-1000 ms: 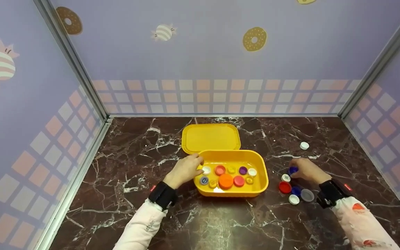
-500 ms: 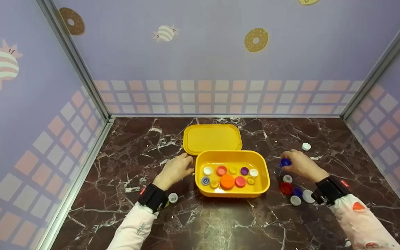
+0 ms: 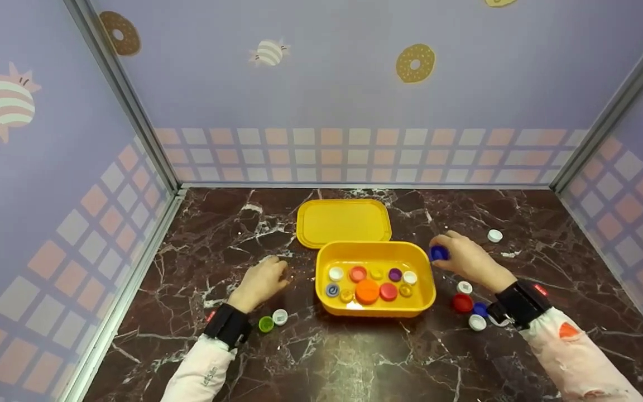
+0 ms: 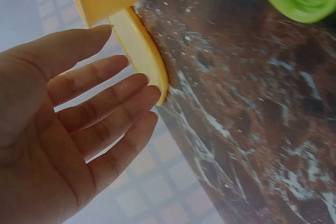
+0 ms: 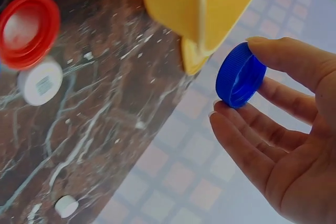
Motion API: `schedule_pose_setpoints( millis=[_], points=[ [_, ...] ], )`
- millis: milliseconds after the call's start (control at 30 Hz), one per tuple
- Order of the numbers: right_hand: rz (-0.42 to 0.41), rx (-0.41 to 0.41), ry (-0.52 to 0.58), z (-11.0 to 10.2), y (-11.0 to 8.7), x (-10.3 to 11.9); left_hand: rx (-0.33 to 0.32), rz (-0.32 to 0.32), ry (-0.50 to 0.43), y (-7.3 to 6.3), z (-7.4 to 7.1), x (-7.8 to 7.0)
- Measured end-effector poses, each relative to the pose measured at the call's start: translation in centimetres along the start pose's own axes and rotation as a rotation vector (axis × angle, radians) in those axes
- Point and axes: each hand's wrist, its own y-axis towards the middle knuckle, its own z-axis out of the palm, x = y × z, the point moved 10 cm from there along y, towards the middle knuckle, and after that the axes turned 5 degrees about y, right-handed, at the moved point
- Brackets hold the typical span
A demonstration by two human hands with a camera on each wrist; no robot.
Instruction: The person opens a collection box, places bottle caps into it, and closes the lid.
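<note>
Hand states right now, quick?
Left hand: open, holding nothing.
Right hand: holding a blue cap between thumb and fingers.

The yellow box [image 3: 376, 312] is hiding part of the lid [image 3: 344, 222]; the left wrist view is cropping the green cap [image 4: 300, 2].

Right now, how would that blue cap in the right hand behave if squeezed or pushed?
The blue cap looks like hollow plastic, so it's probably light and fairly stiff. Its ridged side should help the right hand grip it without slipping. Being round, it may roll if pushed on edge.
</note>
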Motion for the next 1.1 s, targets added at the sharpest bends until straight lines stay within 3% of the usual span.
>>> schedule_pose_setpoints(
  millis=[300,667,933,1100],
  points=[
    [-0.123,0.083,0.040,1.9,0.9,3.6,0.109,-0.085,0.018,-1.1,1.3,1.5],
    [-0.199,0.159,0.058,4.4,0.8,5.1,0.126,-0.098,0.016,-1.2,1.5,1.9],
    [-0.174,0.272,0.057,6.5,0.7,5.4,0.156,-0.099,0.016,-1.3,1.8,1.6],
    [-0.094,0.392,0.034,8.1,0.6,5.1,0.182,-0.107,0.021,-1.5,2.2,1.5]
  ],
)
